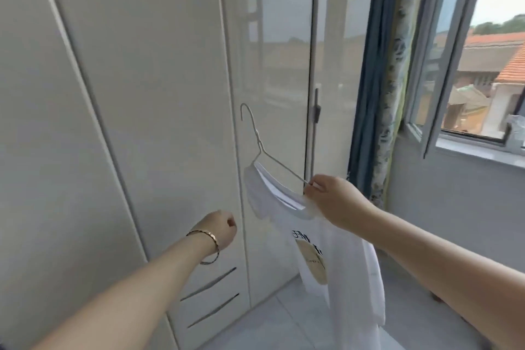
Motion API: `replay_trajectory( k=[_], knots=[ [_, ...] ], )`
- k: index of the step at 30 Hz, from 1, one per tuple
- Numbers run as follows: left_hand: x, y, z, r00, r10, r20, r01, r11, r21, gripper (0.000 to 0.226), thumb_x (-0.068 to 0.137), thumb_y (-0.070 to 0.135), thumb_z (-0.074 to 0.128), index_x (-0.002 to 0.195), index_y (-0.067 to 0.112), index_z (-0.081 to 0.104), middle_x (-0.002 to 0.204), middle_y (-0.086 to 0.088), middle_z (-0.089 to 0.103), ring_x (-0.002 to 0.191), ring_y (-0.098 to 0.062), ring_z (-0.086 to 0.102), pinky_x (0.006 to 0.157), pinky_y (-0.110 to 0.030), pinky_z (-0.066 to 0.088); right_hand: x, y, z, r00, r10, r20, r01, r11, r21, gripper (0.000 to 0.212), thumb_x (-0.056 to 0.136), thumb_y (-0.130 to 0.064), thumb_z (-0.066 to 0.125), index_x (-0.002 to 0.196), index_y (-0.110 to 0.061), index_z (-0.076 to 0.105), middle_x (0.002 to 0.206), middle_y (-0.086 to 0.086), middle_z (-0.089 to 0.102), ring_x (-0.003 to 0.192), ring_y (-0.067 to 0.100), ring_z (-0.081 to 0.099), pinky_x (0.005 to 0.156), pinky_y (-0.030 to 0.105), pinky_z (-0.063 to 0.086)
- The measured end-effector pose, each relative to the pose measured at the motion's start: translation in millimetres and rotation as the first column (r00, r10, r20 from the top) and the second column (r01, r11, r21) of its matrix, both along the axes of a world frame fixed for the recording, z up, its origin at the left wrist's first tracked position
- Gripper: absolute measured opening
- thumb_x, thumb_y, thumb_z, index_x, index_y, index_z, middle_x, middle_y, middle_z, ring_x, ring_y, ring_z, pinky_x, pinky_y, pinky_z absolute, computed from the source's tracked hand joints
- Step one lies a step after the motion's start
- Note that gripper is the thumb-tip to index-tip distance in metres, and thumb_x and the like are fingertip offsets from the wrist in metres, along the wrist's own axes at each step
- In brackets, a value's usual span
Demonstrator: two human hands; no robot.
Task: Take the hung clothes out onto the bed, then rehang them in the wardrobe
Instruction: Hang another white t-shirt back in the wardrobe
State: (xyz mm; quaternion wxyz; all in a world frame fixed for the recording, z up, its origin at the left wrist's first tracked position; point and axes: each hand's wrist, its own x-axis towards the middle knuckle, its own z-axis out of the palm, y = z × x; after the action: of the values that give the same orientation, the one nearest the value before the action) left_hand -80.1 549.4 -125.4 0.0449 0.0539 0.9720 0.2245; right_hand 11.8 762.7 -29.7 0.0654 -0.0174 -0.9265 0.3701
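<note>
Right hand pinches hanger and shirt; left hand fisted, fingers hidden.

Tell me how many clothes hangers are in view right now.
1. The wire hanger is held up by the right hand in front of the closed wardrobe doors, carrying a white T-shirt. Any hangers behind the doors are hidden.

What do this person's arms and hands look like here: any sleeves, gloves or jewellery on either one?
Both forearms are bare in view, with no sleeves or gloves showing. The left hand has two thin bangles at the wrist, one gold-toned and one darker and twisted. The right hand shows no watch, bracelet or ring.
</note>
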Motion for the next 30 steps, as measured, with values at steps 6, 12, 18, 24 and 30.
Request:
replay_trajectory(
  k=[6,12,18,24,30],
  knots=[
    [70.7,-177.9,13.0,0.962,0.272,-0.013,-0.272,0.962,-0.012,0.018,0.089,0.013,0.044,0.090,0.016,0.062,0.102,-0.009,0.069,0.081,-0.023,0.060,0.079,-0.027,0.049,6.8,-143.1,17.8,0.976,0.216,0.012,-0.216,0.976,-0.039,0.016,0.093,-0.017,0.048,0.082,-0.009,0.057,0.063,0.003,0.041,0.053,0.015,0.033,0.048,0.024,0.024],
    [143.4,-356.2,26.7,0.872,0.488,-0.029,-0.487,0.873,0.039,0.019,0.088,0.010,0.044,0.088,0.011,0.063,0.094,-0.013,0.067,0.076,-0.020,0.055,0.069,-0.024,0.043,5.8,-305.1,30.7,0.921,0.389,-0.012,-0.389,0.916,-0.096,0.015,0.094,-0.013,0.051,0.082,-0.009,0.058,0.069,0.006,0.047,0.063,0.019,0.041,0.051,0.023,0.027],
    [188.4,-513.4,48.6,0.780,0.622,-0.061,-0.618,0.783,0.077,0.030,0.090,0.010,0.039,0.064,0.023,0.049,0.075,-0.003,0.062,0.070,-0.022,0.060,0.068,-0.029,0.052,-2.1,-464.4,40.9,0.881,0.468,-0.064,-0.473,0.869,-0.145,0.016,0.095,-0.014,0.049,0.082,-0.010,0.058,0.066,0.005,0.049,0.056,0.013,0.039,0.049,0.024,0.027],
    [193.7,-610.8,64.3,0.755,0.655,-0.035,-0.652,0.755,0.079,0.025,0.090,0.006,0.036,0.072,0.017,0.050,0.075,-0.005,0.061,0.053,-0.012,0.052,0.052,-0.021,0.042,-14.6,-592.9,45.9,0.804,0.585,-0.104,-0.594,0.790,-0.150,0.018,0.095,-0.015,0.047,0.080,-0.008,0.054,0.063,0.003,0.041,0.054,0.014,0.034,0.048,0.023,0.027],
    [159.1,-683.1,74.6,0.707,0.703,-0.075,-0.704,0.710,0.022,0.026,0.092,0.015,0.039,0.071,0.025,0.050,0.075,0.004,0.058,0.079,-0.019,0.061,0.078,-0.029,0.051,-54.4,-705.7,54.0,0.753,0.632,-0.183,-0.658,0.731,-0.183,0.028,0.095,-0.014,0.043,0.068,-0.012,0.044,0.059,0.001,0.037,0.052,0.016,0.032,0.046,0.024,0.026]
  ],
)
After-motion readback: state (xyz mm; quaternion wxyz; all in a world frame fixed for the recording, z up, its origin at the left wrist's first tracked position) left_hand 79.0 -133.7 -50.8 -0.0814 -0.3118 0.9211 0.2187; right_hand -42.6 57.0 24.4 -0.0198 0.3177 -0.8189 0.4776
